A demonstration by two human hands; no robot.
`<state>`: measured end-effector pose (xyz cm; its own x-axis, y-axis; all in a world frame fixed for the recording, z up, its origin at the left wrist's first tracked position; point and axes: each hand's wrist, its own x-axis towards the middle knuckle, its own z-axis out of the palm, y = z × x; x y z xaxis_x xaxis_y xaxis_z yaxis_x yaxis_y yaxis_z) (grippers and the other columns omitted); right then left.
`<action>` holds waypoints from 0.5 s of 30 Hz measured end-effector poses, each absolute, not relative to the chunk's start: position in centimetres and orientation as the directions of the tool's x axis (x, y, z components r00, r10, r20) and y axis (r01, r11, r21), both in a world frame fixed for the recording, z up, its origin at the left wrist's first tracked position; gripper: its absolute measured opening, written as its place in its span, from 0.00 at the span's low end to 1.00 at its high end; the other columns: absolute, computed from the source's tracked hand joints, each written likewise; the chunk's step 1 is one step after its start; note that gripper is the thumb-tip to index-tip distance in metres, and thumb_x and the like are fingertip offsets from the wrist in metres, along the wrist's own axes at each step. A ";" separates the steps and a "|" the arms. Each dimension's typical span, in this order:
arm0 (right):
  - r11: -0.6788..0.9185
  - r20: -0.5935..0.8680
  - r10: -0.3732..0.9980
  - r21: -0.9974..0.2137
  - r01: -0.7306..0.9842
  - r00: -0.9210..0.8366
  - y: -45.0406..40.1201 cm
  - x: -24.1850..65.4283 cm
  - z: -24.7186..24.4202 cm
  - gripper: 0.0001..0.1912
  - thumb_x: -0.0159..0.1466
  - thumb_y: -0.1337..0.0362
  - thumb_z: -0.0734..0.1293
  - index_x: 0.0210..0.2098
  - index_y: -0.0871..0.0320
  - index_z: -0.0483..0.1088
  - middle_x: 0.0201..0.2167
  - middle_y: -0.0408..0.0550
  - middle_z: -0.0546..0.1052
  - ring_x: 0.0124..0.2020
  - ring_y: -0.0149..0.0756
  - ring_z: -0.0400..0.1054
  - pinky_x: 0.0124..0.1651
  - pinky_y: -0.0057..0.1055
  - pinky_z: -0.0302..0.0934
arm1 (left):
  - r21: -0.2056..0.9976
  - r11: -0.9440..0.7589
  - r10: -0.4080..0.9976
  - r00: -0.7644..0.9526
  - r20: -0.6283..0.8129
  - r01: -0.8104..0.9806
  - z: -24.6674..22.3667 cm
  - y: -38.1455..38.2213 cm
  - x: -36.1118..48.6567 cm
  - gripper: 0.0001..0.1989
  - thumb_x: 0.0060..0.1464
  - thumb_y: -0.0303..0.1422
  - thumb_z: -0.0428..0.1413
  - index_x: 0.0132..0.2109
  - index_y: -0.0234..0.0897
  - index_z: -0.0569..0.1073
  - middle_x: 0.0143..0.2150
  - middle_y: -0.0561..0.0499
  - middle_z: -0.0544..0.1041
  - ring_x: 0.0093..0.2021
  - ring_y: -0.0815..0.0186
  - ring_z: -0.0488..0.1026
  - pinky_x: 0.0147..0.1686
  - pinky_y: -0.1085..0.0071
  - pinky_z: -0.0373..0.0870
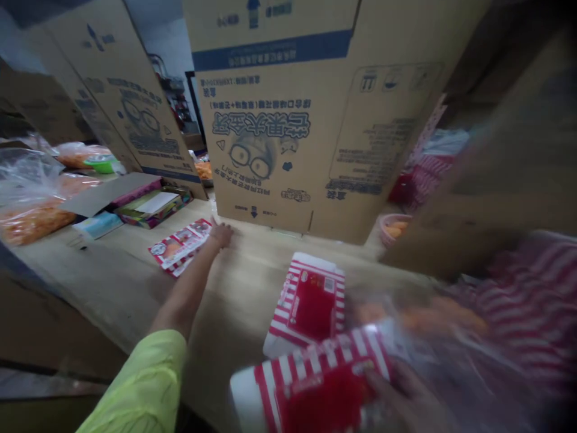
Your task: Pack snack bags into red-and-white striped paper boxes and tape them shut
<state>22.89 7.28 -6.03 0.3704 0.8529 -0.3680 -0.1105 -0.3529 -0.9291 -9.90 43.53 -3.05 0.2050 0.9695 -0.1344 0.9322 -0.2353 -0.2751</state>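
Head view, close up: the right hand (408, 391) is blurry, but it grips a red and white striped box (320, 391), with the thumb on top. Beside this hand is a blurry clear plastic bag (433, 337) with orange stuff in it. Just past the held box, another striped box (313, 304) lies flat on the wooden table (243, 300). A yellow-green sleeve (139, 385) leads to the left arm, which stretches far out. The left hand (222, 234) is down at the table, just beside some flat red and white packs (178, 246). I cannot tell if its fingers hold anything. Farther left are a small blue pack (98, 225), an open box (153, 207) and a bag of orange food (36, 219). A big brown carton (274, 150) with upside-down writing stands behind the left hand.
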 end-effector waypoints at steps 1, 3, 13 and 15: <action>-0.330 -0.349 0.862 -0.937 -0.115 0.368 7.4 22.6 -6.0 0.22 0.42 0.48 0.75 0.31 0.56 0.74 0.28 0.46 0.79 0.30 0.42 0.73 0.32 0.30 0.68 | -0.271 -0.224 0.974 0.206 -0.093 0.936 -2.3 42.4 -9.8 0.22 0.51 0.30 0.56 0.54 0.35 0.71 0.57 0.36 0.70 0.59 0.45 0.62 0.57 0.32 0.36; -0.253 -0.296 0.868 -0.954 -0.159 0.398 7.5 22.1 -6.4 0.23 0.42 0.49 0.75 0.32 0.57 0.73 0.30 0.46 0.79 0.31 0.41 0.72 0.34 0.31 0.67 | -0.192 -0.223 0.972 0.233 0.030 0.956 -0.6 39.2 -8.4 0.23 0.57 0.34 0.51 0.60 0.36 0.65 0.60 0.37 0.66 0.61 0.47 0.60 0.57 0.35 0.45; 0.034 -0.118 0.851 -0.960 -0.276 0.512 3.0 19.9 -10.4 0.16 0.47 0.56 0.76 0.29 0.56 0.69 0.28 0.42 0.77 0.30 0.37 0.70 0.38 0.34 0.65 | 0.036 -0.904 0.420 0.870 0.256 0.426 -1.9 11.7 1.6 0.33 0.56 0.47 0.52 0.65 0.38 0.56 0.61 0.41 0.66 0.61 0.55 0.62 0.60 0.58 0.54; 0.051 -0.107 0.867 -0.953 -0.300 0.487 1.9 19.6 -11.2 0.16 0.48 0.58 0.76 0.34 0.56 0.71 0.31 0.43 0.78 0.32 0.37 0.70 0.40 0.35 0.65 | -0.039 -0.894 0.423 0.871 0.251 0.445 -4.2 9.9 2.1 0.34 0.57 0.43 0.53 0.66 0.35 0.53 0.64 0.39 0.62 0.62 0.54 0.59 0.62 0.56 0.49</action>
